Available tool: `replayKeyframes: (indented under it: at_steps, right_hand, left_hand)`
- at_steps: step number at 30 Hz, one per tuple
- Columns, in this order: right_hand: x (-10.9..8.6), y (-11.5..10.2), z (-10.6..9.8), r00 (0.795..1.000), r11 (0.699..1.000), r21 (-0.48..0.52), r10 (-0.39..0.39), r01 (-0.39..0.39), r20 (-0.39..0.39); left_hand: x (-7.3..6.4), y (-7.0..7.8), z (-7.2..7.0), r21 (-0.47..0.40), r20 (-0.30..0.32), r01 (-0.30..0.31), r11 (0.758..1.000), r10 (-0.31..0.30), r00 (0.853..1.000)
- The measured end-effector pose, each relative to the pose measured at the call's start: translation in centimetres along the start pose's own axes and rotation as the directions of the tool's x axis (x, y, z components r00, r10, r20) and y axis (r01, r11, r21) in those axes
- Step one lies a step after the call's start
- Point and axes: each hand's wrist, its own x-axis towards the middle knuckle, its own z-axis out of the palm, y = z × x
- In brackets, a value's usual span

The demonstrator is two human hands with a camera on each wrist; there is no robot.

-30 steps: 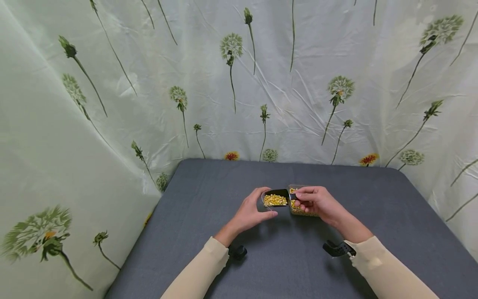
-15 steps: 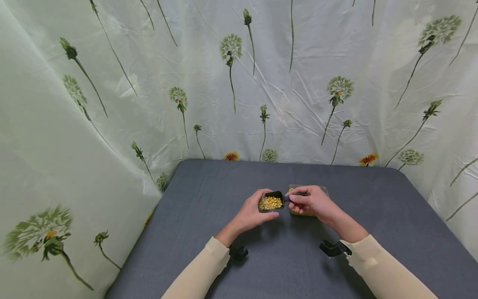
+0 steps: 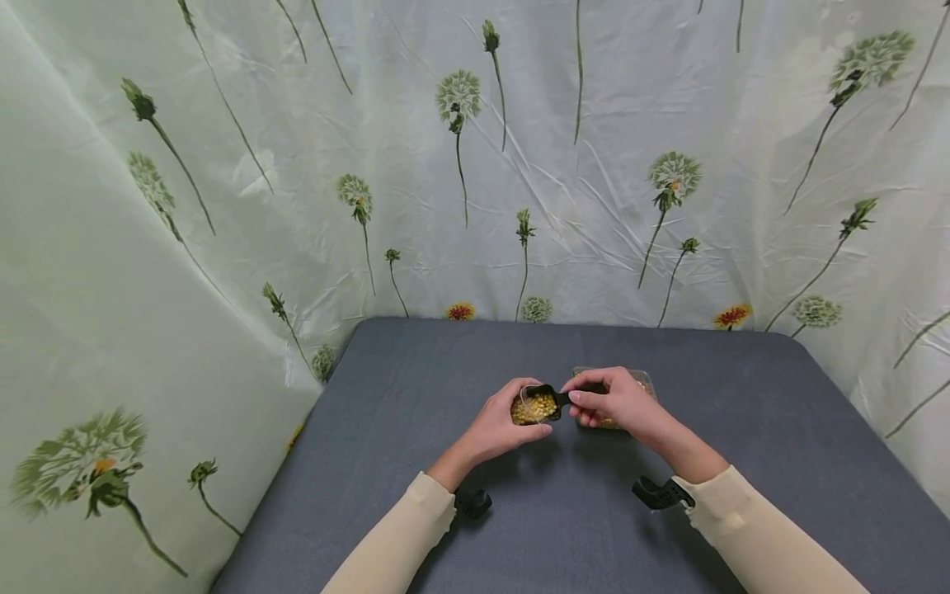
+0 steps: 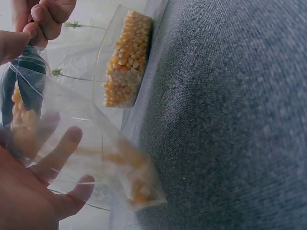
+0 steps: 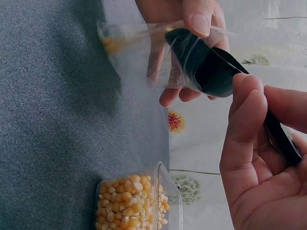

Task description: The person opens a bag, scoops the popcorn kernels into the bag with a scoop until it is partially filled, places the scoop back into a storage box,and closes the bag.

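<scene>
My left hand (image 3: pixel 491 425) holds a clear plastic bag (image 5: pixel 136 55) by its mouth, above the table. Some corn kernels (image 4: pixel 140 191) lie in the bag's bottom corner. Between thumb and fingers, my right hand (image 3: pixel 622 404) pinches the handle of a black scoop (image 5: pixel 218 72). The scoop's bowl is inside the bag's mouth and tilts down to the left, with yellow kernels (image 3: pixel 540 406) in it. Below and behind my right hand, a clear plastic box (image 5: pixel 177 203) of corn kernels stands on the table, partly hidden by that hand in the head view.
A grey cloth covers the table (image 3: pixel 416 363). Behind it and at the left hangs a pale curtain (image 3: pixel 416 148) printed with dandelions. Black straps (image 3: pixel 660 493) sit at both wrists, below the sleeves.
My right hand has shifted slightly left, moving the scoop further into the bag and tilting its bowl down. The left hand stays almost in place; the box has not moved.
</scene>
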Motion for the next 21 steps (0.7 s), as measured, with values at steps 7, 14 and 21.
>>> replayKeyframes:
  at_steps: [7, 14, 21]
  right_hand:
    - [-0.01, 0.00, 0.14, 1.000, 1.000, 0.001, -0.012, 0.012, -0.006]
    - [-0.17, -0.19, 0.12, 0.998, 0.998, -0.036, -0.047, 0.046, -0.033]
    - [-0.36, -0.43, 0.58, 0.993, 0.988, -0.115, -0.111, 0.106, -0.036]
  left_hand:
    - [-0.33, -0.06, -0.33, -0.027, -0.007, -0.003, 1.000, 0.002, 1.000]
    - [-0.43, -0.16, -0.52, -0.029, -0.025, -0.019, 0.999, 0.018, 1.000]
    - [-0.71, -0.41, -0.45, -0.048, -0.044, -0.028, 0.998, 0.026, 0.999]
